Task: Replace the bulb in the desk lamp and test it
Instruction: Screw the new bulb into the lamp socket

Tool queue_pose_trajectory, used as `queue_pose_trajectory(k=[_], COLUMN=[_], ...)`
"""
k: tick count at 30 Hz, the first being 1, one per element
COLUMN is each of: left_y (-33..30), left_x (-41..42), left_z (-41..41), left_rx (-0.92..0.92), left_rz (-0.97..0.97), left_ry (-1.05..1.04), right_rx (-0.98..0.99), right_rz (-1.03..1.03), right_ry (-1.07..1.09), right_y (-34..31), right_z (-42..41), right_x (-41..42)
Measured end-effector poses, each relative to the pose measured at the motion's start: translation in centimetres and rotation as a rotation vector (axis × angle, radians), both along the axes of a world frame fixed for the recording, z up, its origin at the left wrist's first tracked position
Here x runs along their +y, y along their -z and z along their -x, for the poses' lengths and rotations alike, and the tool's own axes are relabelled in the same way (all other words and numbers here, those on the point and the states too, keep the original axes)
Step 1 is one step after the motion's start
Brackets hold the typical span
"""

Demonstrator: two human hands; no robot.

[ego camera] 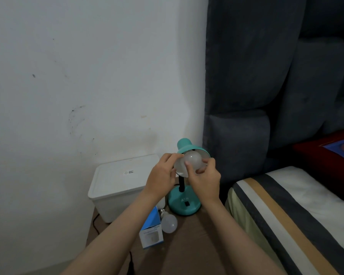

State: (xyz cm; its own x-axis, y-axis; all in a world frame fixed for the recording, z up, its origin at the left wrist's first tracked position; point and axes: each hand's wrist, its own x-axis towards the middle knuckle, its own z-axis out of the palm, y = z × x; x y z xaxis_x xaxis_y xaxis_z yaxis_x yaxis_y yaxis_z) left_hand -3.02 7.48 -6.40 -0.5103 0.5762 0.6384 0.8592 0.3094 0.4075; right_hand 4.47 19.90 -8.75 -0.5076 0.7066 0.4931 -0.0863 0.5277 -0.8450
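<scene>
Beside a scuffed white wall (77, 76) and a dark grey padded headboard (256, 76), a brown bedside tabletop (197, 235) serves as the workbench for a bulb change, seen from the single head-worn camera looking down over both forearms.

A teal metal desk lamp (184, 203) stands on its round base at the table's far edge, its cone-shaped teal shade (187, 147) tipped toward the person so the socket faces them. The left hand (163, 175) grips the shade's rim, apparently to steady it against twisting. The right hand (204, 179) curls thumb and fingers round a frosted white globe bulb (192, 158) seated in the shade's mouth, a hold suited to screwing; whether it is going in or coming out cannot be told.

A second frosted white bulb (168, 223) lies on its side on the table just in front of the lamp's base, touching or nearly touching a blue-and-white cardboard bulb box (150, 235), both kept within easy reach. A lidded white plastic storage bin (119, 187) sits behind to the left, and a striped bed cover (286, 215) fills the right. The lamp is unlit, so testing looks still ahead.
</scene>
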Motion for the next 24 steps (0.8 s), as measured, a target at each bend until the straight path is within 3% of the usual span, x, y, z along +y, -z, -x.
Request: queue_pose_trajectory(k=[3,8,16,22,24], left_y=[0.0,-0.1,0.1,-0.1,0.0], left_x=[0.1,0.2,0.2,0.2,0.2], left_z=[-0.1,-0.1,-0.2,-0.4,-0.4], left_rx=[0.006,0.006,-0.006,0.002,-0.006], left_rz=[-0.004,-0.02,-0.008,-0.016,-0.024], left_ry=[0.001,-0.001,-0.012,-0.007,-0.007], right_rx=[0.072,0.166,0.053,0.123,0.117], right_rz=[-0.054,-0.198,0.002,-0.243,-0.233], right_ry=[0.06,-0.084,0.021,-0.076,-0.098], right_y=[-0.1,0.7,-0.2,0.8,1.0], right_z=[0.1,0.3,0.2,0.3,0.3], right_x=[-0.3,-0.2,-0.2,-0.4,-0.3])
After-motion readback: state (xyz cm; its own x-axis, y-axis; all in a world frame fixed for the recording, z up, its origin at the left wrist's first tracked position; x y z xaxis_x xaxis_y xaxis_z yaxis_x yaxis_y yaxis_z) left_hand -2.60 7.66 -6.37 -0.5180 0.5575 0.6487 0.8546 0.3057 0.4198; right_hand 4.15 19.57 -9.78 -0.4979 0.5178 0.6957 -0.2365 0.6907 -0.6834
